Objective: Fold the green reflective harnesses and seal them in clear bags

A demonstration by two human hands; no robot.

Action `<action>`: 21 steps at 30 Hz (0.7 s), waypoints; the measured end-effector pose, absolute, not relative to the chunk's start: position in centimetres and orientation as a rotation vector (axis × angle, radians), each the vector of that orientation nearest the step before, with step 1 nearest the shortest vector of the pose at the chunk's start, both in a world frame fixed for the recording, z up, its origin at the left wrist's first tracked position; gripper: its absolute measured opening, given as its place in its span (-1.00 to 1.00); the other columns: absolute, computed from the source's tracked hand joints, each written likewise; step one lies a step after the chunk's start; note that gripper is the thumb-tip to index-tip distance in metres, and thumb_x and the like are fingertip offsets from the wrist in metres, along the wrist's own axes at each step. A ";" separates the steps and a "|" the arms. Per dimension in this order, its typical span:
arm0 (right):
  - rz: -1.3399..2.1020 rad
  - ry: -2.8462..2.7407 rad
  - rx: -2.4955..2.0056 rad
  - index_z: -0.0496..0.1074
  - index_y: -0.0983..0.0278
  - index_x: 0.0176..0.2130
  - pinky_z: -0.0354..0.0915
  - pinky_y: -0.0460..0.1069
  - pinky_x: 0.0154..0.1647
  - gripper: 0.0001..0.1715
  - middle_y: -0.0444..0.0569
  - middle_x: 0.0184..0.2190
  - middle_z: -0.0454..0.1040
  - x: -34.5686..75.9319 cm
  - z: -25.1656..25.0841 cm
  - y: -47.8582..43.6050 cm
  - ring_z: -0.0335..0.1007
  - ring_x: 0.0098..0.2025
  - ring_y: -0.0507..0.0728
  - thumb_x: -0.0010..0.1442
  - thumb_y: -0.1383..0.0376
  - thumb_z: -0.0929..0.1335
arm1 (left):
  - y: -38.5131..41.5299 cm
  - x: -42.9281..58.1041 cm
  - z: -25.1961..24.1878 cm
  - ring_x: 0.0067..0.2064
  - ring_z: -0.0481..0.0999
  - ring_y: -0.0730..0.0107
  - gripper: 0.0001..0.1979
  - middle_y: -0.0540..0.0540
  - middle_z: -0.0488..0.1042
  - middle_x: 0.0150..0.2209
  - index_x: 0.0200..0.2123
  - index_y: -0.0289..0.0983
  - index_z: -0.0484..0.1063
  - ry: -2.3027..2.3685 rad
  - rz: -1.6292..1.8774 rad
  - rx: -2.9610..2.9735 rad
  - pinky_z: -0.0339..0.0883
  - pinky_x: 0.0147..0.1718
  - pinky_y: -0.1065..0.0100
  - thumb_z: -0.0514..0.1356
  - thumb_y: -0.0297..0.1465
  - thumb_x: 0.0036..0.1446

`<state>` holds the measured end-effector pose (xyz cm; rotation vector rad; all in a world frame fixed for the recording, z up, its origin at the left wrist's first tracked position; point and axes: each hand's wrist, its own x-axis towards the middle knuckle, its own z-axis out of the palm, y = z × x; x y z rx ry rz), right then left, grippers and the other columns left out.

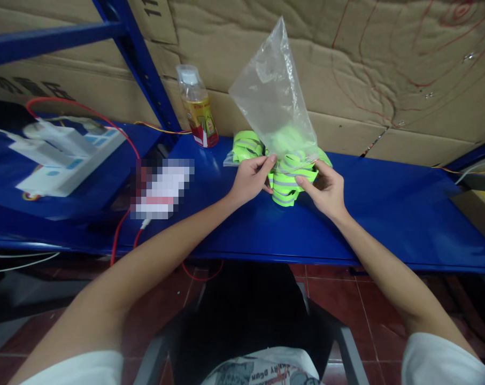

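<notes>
A clear plastic bag (272,91) stands upright over a bundle of neon yellow-green bands with grey stripes (288,184). Part of the bundle shows through the bag's lower end, and the rest sticks out below it. My left hand (252,179) pinches the bag's edge at the left of the bundle, thumb and fingers together. On the right, my right hand (324,187) grips the bundle and the bag's edge, its thumb on the bands. Another roll of neon bands (247,145), partly in clear plastic, lies behind my left hand on the blue table (386,214).
A drink bottle (200,109) stands at the back left by a blue post (146,75). A blurred-out device (162,190) with a red cable lies left. Farther left is a white power strip (66,174); a cardboard box (477,211) sits far right.
</notes>
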<state>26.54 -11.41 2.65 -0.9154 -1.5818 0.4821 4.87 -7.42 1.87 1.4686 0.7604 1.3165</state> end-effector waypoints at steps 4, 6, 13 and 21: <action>0.460 -1.639 -0.940 0.56 0.04 0.19 0.59 0.29 0.24 -0.30 -0.01 0.15 0.66 26.8 2.7 -11.3 0.61 0.22 0.36 0.18 -0.15 0.59 | -7.5 4.9 1.9 -0.56 0.59 0.41 -0.39 0.06 0.44 -0.54 -0.38 -0.23 0.55 0.767 1.328 1.471 0.58 -0.63 0.36 0.33 0.23 0.25; 0.462 -1.642 -0.930 0.51 0.04 0.18 0.60 0.26 0.21 -0.29 0.00 0.15 0.66 26.8 2.7 -11.3 0.62 0.20 0.36 0.16 -0.14 0.60 | -7.5 4.9 1.9 -0.58 0.57 0.42 -0.39 0.06 0.43 -0.56 -0.39 -0.23 0.54 0.770 1.335 1.467 0.58 -0.63 0.36 0.32 0.23 0.26; 0.440 -1.651 -0.938 0.47 0.01 0.16 0.61 0.23 0.12 -0.40 -0.02 0.10 0.64 26.5 2.7 -11.5 0.64 0.12 0.33 0.26 -0.12 0.55 | -7.6 5.0 1.8 -0.59 0.57 0.41 -0.38 0.06 0.44 -0.58 -0.43 -0.23 0.53 0.775 1.354 1.453 0.58 -0.64 0.34 0.34 0.23 0.24; 0.378 -1.645 -0.868 0.54 0.00 0.21 0.50 0.28 0.36 -0.42 0.00 0.18 0.63 26.7 2.1 -11.3 0.58 0.27 0.35 0.30 -0.10 0.54 | -7.8 5.0 1.9 -0.62 0.54 0.43 -0.35 0.07 0.41 -0.61 -0.47 -0.23 0.49 0.787 1.380 1.459 0.53 -0.69 0.39 0.34 0.26 0.21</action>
